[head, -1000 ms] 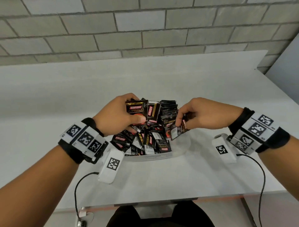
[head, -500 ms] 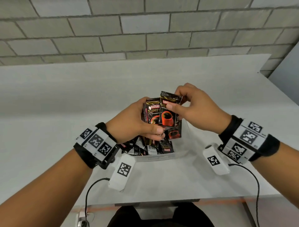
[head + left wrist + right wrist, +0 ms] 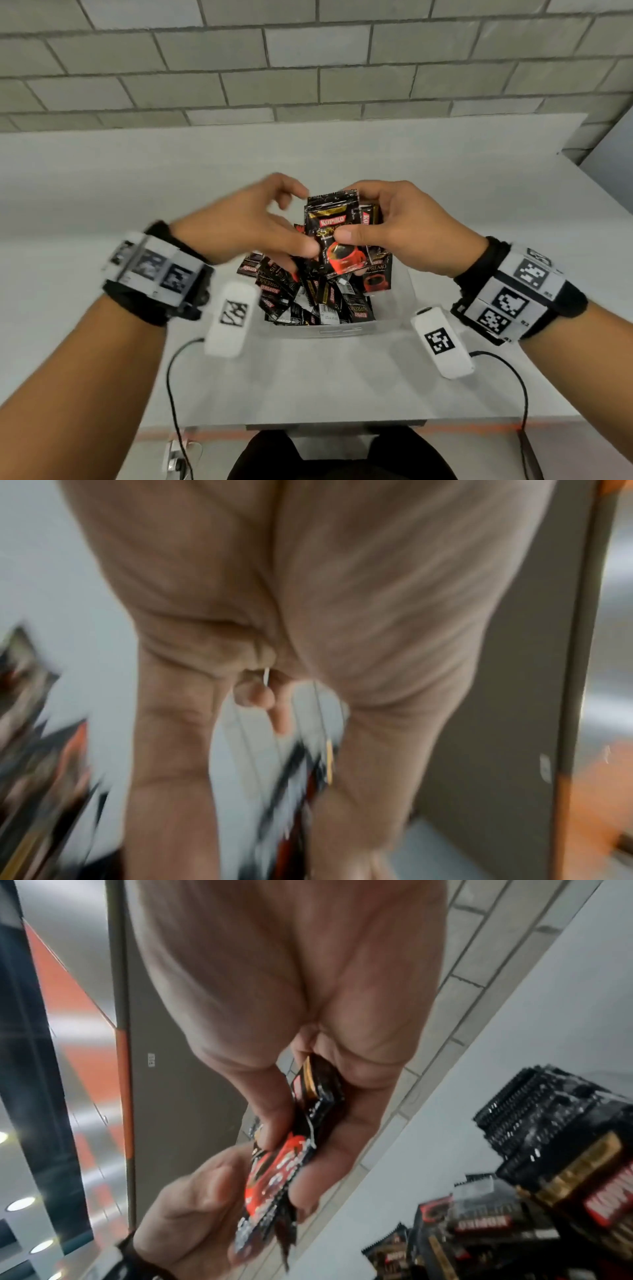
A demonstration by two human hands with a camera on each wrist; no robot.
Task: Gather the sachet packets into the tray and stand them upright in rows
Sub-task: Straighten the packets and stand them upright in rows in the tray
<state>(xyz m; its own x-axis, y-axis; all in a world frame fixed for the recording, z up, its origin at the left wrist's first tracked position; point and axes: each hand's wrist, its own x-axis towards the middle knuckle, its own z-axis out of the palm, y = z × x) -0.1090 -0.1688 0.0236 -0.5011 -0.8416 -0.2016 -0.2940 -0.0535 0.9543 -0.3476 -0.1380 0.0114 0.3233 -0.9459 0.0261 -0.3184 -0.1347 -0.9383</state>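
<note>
My right hand (image 3: pixel 349 219) grips a small stack of black-and-red sachets (image 3: pixel 330 219) upright above the clear tray (image 3: pixel 339 331), thumb on the front and fingers behind; the same stack of sachets (image 3: pixel 284 1164) shows in the right wrist view. My left hand (image 3: pixel 294 226) is blurred just left of the stack. Its thumb touches the stack's front and its upper fingers curl apart from the top edge. Several loose sachets (image 3: pixel 308 298) lie jumbled in the tray. A tight row of upright sachets (image 3: pixel 548 1112) stands at the tray's far side, mostly hidden by my hands in the head view.
The tray sits on a grey table (image 3: pixel 342 383) whose front edge (image 3: pixel 342 423) is close to my body. White tagged pods (image 3: pixel 233 318) (image 3: pixel 442 342) with black cables hang under both wrists. A brick wall (image 3: pixel 308 68) rises behind the table.
The stack my left hand held has passed to my right hand together with the added sachet. My left hand has loosened and slid left. Both hands rose slightly above the tray.
</note>
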